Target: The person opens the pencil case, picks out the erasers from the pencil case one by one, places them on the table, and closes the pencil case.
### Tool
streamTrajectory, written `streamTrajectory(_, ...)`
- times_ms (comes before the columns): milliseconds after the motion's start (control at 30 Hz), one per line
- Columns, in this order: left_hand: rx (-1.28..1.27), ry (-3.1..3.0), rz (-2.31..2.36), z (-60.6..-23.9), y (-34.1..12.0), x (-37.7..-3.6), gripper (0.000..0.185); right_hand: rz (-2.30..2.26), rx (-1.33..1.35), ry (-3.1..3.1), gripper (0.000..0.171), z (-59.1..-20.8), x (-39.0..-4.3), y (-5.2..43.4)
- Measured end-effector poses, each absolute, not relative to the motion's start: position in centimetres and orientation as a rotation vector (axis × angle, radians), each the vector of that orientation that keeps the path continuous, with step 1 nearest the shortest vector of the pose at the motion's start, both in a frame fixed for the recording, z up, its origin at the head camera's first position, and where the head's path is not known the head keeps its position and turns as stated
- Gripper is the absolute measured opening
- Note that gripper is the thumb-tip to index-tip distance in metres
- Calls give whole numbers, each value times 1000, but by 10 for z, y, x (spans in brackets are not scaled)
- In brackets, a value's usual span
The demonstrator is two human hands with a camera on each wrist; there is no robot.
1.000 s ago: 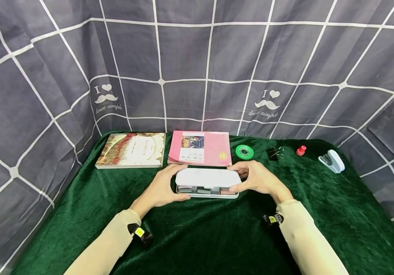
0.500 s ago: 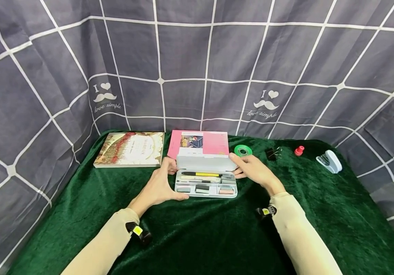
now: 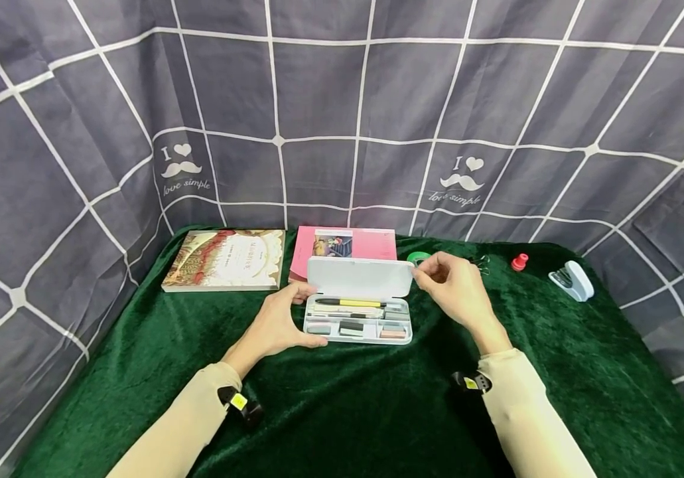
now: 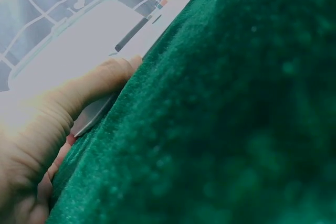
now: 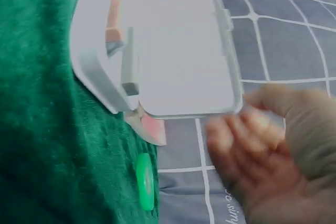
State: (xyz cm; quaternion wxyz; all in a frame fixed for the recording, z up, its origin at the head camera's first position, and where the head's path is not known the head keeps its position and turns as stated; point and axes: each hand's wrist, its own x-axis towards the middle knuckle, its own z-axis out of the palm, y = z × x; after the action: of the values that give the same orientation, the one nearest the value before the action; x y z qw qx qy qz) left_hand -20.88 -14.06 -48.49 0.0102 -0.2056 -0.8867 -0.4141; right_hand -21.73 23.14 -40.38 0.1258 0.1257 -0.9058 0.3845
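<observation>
A white pencil case (image 3: 371,338) stands with its lid (image 3: 359,277) raised. Inside lie a yellow and black pen (image 3: 350,303), slimmer sticks behind the divider, and small blocks in the front compartments, one dark (image 3: 351,326), one pinkish (image 3: 393,334). My left hand (image 3: 273,322) grips the case's left end, thumb along the front and fingers behind; the left wrist view shows that thumb against the case wall (image 4: 94,114). My right hand (image 3: 458,289) pinches the lid's right edge, its fingers bent around the corner in the right wrist view.
Behind the case lies a pink book (image 3: 377,242), with a pictured book (image 3: 225,262) to its left. Rightward are a green tape roll (image 3: 418,257), a partly hidden binder clip (image 3: 484,264), a red stamp-like piece (image 3: 519,262) and a white stapler (image 3: 573,281). Green velvet covers the table.
The right hand has swung the lid from nearly closed up and back until it stands upright, uncovering the contents. The left hand has kept its grip on the case's left end.
</observation>
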Motion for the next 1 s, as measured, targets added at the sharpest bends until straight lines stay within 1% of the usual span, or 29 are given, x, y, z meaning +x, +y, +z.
streamTrajectory(67,-639,-2765,-1298,-485,-141,-208,98,1193,511,-2626,4,-403,-215,230)
streamTrajectory(167,-637,-2767,-1305,-485,-142,-208,98,1264,715,-2685,13,-408,-214,226)
streamTrajectory(233,-643,-2770,-1300,-486,-141,-209,99,1228,816,-2741,18,-412,-213,224)
streamTrajectory(533,-673,-2750,-1309,-488,-139,-211,99,876,1108,-2845,30,-420,-211,217)
streamTrajectory(667,-680,-2744,-1317,-488,-140,-211,100,879,1132,-2844,30,-419,-211,217)
streamTrajectory(1000,-681,-2748,-1323,-486,-141,-209,100,1049,955,-2779,24,-421,-213,218)
